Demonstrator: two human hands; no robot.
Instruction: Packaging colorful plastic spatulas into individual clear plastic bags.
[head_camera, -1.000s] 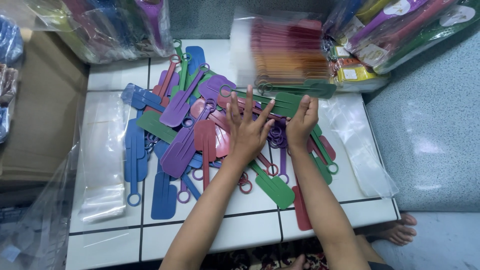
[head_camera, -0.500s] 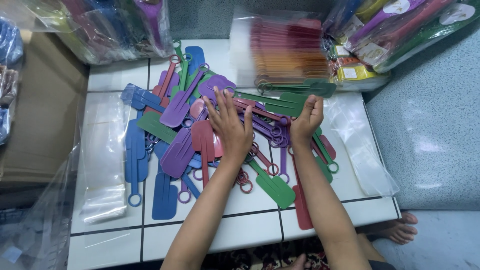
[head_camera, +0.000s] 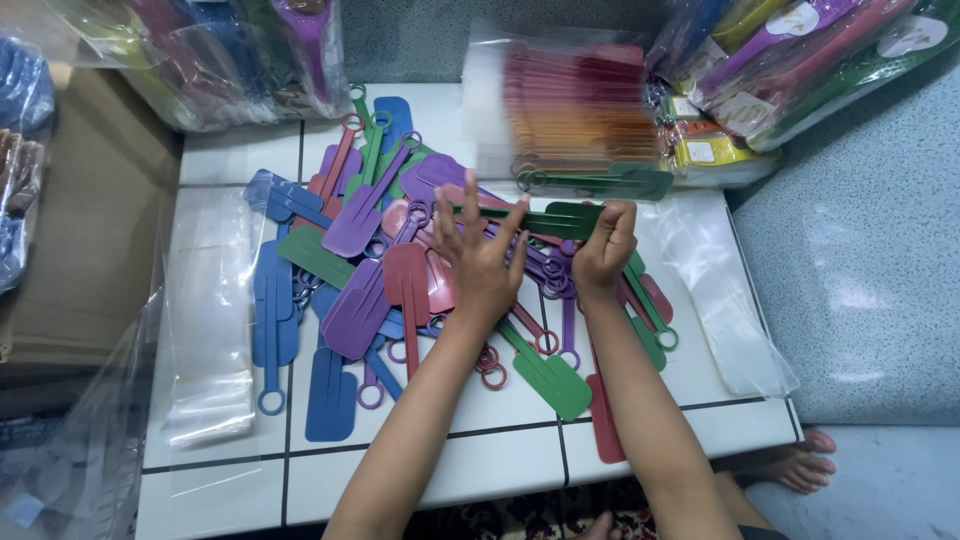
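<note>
A heap of flat plastic spatulas (head_camera: 400, 270) in blue, purple, green and red lies on a white tiled table (head_camera: 480, 460). My right hand (head_camera: 603, 250) grips the blade end of a green spatula (head_camera: 545, 216) that is held level above the heap. My left hand (head_camera: 480, 255) is spread with fingers apart beside the handle of that green spatula, its fingertips touching or just under it. Both forearms reach in from the bottom edge.
Empty clear plastic sleeves lie at the left (head_camera: 205, 300) and right (head_camera: 720, 300) of the heap. A stack of bagged spatulas (head_camera: 570, 110) stands at the back, with further filled bags at the back left (head_camera: 230, 50) and back right (head_camera: 800, 60). A bare foot (head_camera: 800, 455) shows at lower right.
My left hand went down onto the heap to the left, then came back up with fingers spread toward the green spatula. My right hand kept its grip and lifted the spatula slightly.
</note>
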